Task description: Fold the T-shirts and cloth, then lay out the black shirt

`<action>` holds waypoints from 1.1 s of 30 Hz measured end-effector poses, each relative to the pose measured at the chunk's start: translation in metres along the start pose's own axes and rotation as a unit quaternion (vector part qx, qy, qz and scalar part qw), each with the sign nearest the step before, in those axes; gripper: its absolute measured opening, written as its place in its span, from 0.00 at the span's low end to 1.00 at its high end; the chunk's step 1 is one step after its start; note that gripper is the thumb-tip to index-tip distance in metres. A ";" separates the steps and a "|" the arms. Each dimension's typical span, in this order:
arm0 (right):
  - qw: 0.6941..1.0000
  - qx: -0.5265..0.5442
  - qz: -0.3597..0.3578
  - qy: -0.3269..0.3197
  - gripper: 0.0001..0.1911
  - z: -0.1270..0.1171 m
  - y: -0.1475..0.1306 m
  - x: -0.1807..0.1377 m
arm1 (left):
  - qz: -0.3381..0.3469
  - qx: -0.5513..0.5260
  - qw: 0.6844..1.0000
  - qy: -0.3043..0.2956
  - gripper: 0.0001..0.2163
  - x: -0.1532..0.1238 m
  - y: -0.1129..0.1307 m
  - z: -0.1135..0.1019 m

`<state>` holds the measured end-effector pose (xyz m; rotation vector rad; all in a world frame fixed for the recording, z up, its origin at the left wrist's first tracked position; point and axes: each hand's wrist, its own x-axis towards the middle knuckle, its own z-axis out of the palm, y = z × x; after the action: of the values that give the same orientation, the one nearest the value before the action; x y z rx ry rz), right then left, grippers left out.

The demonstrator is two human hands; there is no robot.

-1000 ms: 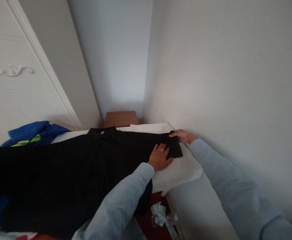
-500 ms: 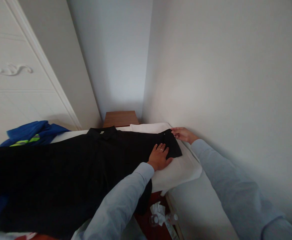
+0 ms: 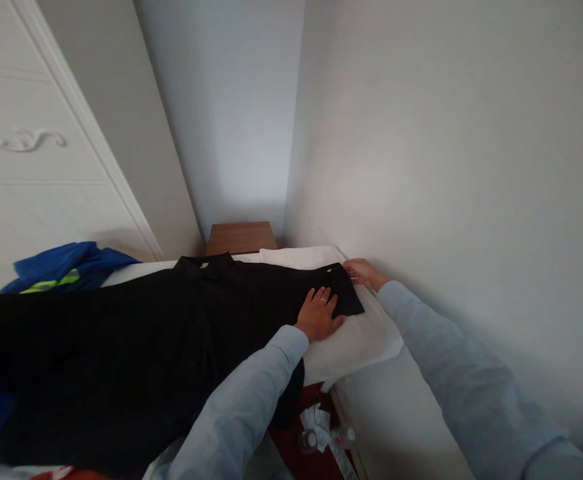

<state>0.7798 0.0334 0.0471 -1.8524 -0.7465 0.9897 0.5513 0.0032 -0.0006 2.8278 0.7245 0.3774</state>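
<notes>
A black shirt with a collar lies spread over a white padded surface, one sleeve stretched towards the wall on the right. My left hand rests flat on that sleeve near its end, fingers spread, a ring on one finger. At the far corner of the cuff, my right hand has its fingers closed on the edge; the fingertips are partly hidden. A small white spot shows on the cuff between the hands.
Blue cloth with a yellow-green stripe lies at the back left, by a white cabinet. A brown wooden top stands in the corner. Below are clear bottles and crumpled white paper. The wall is close on the right.
My right hand has shifted slightly down at the cuff's corner, and the cuff edge there has moved a little. My left hand has stayed in place on the sleeve.
</notes>
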 end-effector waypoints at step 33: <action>0.967 -0.003 0.032 -0.253 0.25 -0.015 0.001 -0.043 | 0.000 0.002 1.000 0.008 0.31 0.001 -0.002 0.000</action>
<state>0.7711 -0.0071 0.0647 -1.6478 -0.9895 1.5325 0.5515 0.0060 -0.0012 2.8307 0.7300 0.3985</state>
